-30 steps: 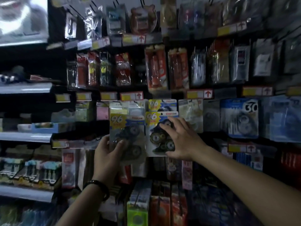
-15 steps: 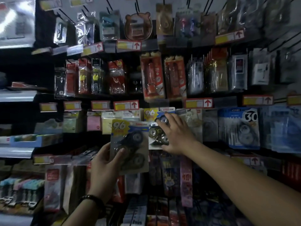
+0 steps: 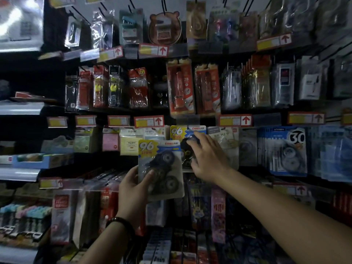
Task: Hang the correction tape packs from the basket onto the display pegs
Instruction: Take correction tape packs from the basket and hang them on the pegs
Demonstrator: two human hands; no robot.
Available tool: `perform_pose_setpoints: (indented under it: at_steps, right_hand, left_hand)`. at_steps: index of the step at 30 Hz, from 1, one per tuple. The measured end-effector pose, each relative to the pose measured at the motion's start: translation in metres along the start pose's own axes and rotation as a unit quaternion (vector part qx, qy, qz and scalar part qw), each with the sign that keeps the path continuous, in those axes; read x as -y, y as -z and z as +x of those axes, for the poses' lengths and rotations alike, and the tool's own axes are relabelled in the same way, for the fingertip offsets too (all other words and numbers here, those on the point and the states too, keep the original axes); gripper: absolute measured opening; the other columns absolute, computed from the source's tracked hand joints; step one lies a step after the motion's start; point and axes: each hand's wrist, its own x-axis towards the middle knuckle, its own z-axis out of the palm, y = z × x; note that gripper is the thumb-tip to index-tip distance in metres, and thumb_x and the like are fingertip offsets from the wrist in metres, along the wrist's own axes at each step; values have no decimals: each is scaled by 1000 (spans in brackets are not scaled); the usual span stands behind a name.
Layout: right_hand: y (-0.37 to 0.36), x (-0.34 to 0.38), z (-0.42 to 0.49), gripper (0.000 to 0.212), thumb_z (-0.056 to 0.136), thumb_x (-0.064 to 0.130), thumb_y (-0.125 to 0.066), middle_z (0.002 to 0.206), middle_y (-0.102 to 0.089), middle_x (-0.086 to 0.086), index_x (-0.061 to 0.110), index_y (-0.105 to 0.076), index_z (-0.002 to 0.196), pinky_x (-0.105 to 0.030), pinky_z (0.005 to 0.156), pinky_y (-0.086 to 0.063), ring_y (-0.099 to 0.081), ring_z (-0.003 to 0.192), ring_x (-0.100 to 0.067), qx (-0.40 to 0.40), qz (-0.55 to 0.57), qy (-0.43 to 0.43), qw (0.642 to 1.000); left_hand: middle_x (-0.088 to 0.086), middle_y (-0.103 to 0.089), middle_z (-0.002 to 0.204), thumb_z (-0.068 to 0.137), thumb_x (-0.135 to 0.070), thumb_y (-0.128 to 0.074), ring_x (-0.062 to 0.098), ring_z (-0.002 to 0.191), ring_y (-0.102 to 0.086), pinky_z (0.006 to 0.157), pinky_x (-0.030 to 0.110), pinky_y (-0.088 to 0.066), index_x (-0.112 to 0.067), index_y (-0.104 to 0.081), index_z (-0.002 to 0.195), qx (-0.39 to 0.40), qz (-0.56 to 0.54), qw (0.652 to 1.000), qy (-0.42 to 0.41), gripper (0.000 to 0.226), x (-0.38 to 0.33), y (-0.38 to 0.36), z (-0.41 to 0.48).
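Two correction tape packs with a yellow "96" and dark round tape rolls are in the head view. My left hand [image 3: 133,187] grips one pack [image 3: 162,168] by its lower left edge, upright in front of the display. The other pack [image 3: 181,132] hangs on a peg [image 3: 187,127] just behind and to the right. My right hand [image 3: 207,159] lies over its front, with spread fingers pressing on the blister. The basket is not in view.
The dim wall is dense with hanging stationery. Red lead packs [image 3: 181,88] hang above, sticky notes [image 3: 131,143] to the left, blue "30" tape packs [image 3: 289,149] to the right. Red-and-yellow price labels [image 3: 149,121] line each row. Shelves [image 3: 19,174] jut out at left.
My right hand has pushed the hanging pack back along its peg, toward the wall. My left hand has kept its hold on the other pack. The view has tilted upward.
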Motion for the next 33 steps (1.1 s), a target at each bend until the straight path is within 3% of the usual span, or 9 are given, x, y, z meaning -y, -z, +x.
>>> perform_pose_setpoints:
  at_steps: [2,3,7,12,15,17,20,25,33]
  right_hand:
    - [1,3,-12,61,88,28,-63,155,-44,-16,10,-53,146,-55,110,-44,-43,142,-35,-87,62,48,993]
    - [1,5,-18,67,89,37,-65,158,-41,-13,12,-50,150,-52,114,-42,-41,146,-33,-89,80,80,990]
    - [7,14,-33,107,81,75,-67,174,-15,-6,23,-26,165,-42,128,-16,-13,160,-26,6,80,152,985]
    - [4,9,-34,109,73,72,-75,168,-24,-9,27,-33,163,-54,123,-31,-19,157,-29,36,97,127,987]
    - [4,1,-23,109,73,79,-66,165,-28,-15,21,-38,161,-60,117,-39,-21,155,-34,38,58,116,991]
    - [5,-4,-16,109,72,74,-71,165,-27,-16,20,-38,161,-61,116,-40,-20,155,-35,43,39,85,995]
    - [2,-11,-9,111,72,64,-81,166,-23,-17,19,-35,162,-60,119,-37,-16,156,-37,54,8,55,997]
    - [-6,-20,-1,109,69,59,-86,164,-29,-23,9,-43,156,-63,110,-47,-24,153,-43,40,-53,82,994]
    - [-7,-21,6,106,68,59,-85,160,-34,-24,8,-47,154,-62,110,-46,-30,150,-43,15,-78,99,992]
  left_hand:
    - [6,-80,113,97,-19,-73,30,107,-77,88,57,-63,-25,-73,121,-2,-8,1000,11,24,0,-4,1]
    - [6,-80,112,97,-18,-73,30,107,-77,91,58,-62,-24,-74,120,-4,-7,1000,11,24,1,-6,2]
    - [8,-81,110,97,-15,-73,31,107,-76,93,54,-62,-19,-74,119,24,-13,1000,11,22,-3,-23,-3]
    - [7,-79,114,96,-16,-73,24,105,-77,84,49,-65,-21,-73,121,45,-9,999,18,25,-5,-38,-8]
    - [5,-73,127,95,-16,-76,19,108,-74,81,33,-62,-25,-60,132,38,41,998,14,41,-5,-43,-10]
    - [-1,-64,133,96,-15,-74,6,105,-68,72,17,-56,-24,-49,147,38,105,994,-1,57,-6,-44,-14]
    - [-6,-65,127,97,-16,-73,0,102,-65,64,8,-53,-26,-53,141,71,167,983,-16,49,-7,-42,-21]
    - [-6,-73,114,97,-14,-72,-4,88,-73,65,8,-54,-26,-66,121,79,184,980,-1,27,-12,-35,-21]
    - [-7,-73,120,96,-23,-74,4,106,-71,75,15,-55,-27,-69,121,92,220,971,7,25,-8,-23,-20]
